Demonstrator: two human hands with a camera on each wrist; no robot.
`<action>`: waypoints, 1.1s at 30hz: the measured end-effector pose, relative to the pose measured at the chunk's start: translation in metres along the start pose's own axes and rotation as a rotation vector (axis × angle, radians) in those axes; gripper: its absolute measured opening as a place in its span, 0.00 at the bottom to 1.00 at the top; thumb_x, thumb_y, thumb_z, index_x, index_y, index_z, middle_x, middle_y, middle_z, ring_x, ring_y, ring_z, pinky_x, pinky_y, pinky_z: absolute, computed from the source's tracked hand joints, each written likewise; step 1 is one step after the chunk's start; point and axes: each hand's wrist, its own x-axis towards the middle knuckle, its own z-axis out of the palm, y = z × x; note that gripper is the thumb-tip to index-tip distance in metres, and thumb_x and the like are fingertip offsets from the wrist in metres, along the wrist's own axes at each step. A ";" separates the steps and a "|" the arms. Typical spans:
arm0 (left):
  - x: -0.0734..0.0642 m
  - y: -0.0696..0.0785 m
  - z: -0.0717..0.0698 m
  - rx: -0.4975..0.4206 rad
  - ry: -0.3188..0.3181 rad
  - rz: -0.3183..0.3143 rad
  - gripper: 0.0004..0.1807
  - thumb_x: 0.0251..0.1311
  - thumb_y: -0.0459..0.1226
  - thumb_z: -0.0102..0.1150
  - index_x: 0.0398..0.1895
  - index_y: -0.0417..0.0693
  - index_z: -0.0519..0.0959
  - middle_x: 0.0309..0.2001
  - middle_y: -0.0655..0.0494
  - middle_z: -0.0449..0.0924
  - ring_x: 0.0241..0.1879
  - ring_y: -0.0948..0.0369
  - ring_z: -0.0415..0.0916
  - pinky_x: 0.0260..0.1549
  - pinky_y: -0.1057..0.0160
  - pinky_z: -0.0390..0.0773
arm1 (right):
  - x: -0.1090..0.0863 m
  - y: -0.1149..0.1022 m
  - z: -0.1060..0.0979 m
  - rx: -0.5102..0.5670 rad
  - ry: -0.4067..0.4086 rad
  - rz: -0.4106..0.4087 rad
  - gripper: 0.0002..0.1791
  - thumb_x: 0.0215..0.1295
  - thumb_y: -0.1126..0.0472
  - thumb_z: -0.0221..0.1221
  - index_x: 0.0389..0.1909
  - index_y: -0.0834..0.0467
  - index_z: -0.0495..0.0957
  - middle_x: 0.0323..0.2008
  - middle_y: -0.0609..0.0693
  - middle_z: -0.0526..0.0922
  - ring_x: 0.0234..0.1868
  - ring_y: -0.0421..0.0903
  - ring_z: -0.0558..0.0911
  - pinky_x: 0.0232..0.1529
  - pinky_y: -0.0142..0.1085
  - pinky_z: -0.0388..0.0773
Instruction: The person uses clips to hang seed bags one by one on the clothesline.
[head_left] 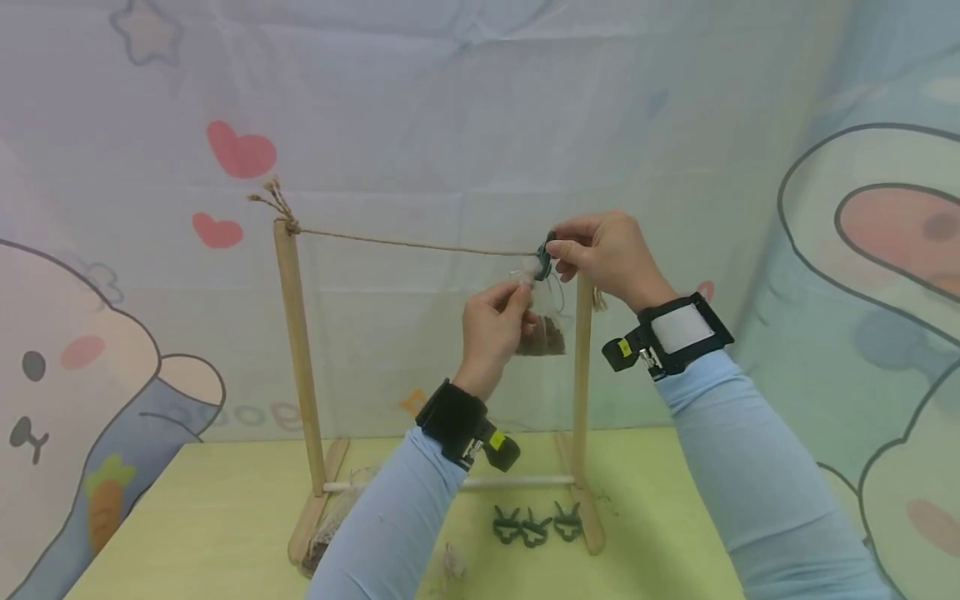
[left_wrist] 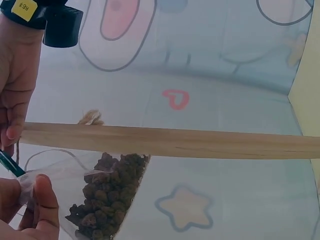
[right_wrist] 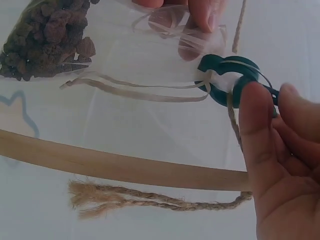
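Note:
A sheer drawstring bag (left_wrist: 112,197) with dark brown lumps in its bottom hangs by the twine (head_left: 420,244) near the right post. My left hand (head_left: 495,321) pinches the bag's gathered top between thumb and fingers. With thumb and fingertips, my right hand (head_left: 603,254) grips a dark green plastic clip (right_wrist: 227,80). In the right wrist view the clip's rounded jaws lie around the twine and the bag's neck. Pale ribbon ties (right_wrist: 145,92) trail from the neck. Whether the clip bears fully on both cannot be told.
Wooden posts (head_left: 296,333) and a white crossbar (head_left: 517,481) form the stand on the yellow table (head_left: 645,500). Three green clips (head_left: 535,527) lie by the right foot. Another filled bag (head_left: 330,525) lies at the left foot, partly behind my sleeve. Frayed twine ends (right_wrist: 100,195) hang outside the right post.

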 end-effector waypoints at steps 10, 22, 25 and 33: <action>0.002 -0.004 -0.003 0.076 -0.030 -0.032 0.14 0.76 0.38 0.58 0.51 0.37 0.86 0.29 0.52 0.84 0.24 0.65 0.79 0.25 0.70 0.79 | -0.002 0.003 -0.005 -0.042 -0.118 -0.030 0.24 0.72 0.60 0.64 0.63 0.70 0.78 0.41 0.64 0.87 0.25 0.38 0.84 0.34 0.29 0.79; -0.019 -0.008 -0.051 0.423 -0.218 0.082 0.26 0.77 0.40 0.54 0.76 0.46 0.69 0.64 0.45 0.78 0.51 0.50 0.82 0.47 0.55 0.83 | -0.012 0.005 -0.007 -0.085 -0.137 -0.073 0.28 0.74 0.61 0.63 0.71 0.66 0.71 0.46 0.63 0.85 0.30 0.49 0.85 0.30 0.30 0.80; -0.034 -0.007 -0.067 0.517 -0.231 0.183 0.27 0.77 0.39 0.54 0.75 0.42 0.68 0.64 0.41 0.76 0.53 0.48 0.80 0.50 0.52 0.81 | -0.028 0.009 -0.005 -0.125 -0.036 -0.145 0.26 0.74 0.61 0.63 0.69 0.65 0.74 0.44 0.61 0.85 0.33 0.52 0.85 0.30 0.30 0.78; -0.078 -0.018 -0.097 0.693 -0.233 0.326 0.25 0.76 0.38 0.57 0.72 0.38 0.71 0.62 0.40 0.76 0.49 0.49 0.79 0.45 0.53 0.81 | -0.093 0.042 0.031 -0.171 0.249 -0.339 0.17 0.67 0.70 0.65 0.56 0.67 0.82 0.41 0.58 0.85 0.34 0.50 0.86 0.32 0.38 0.84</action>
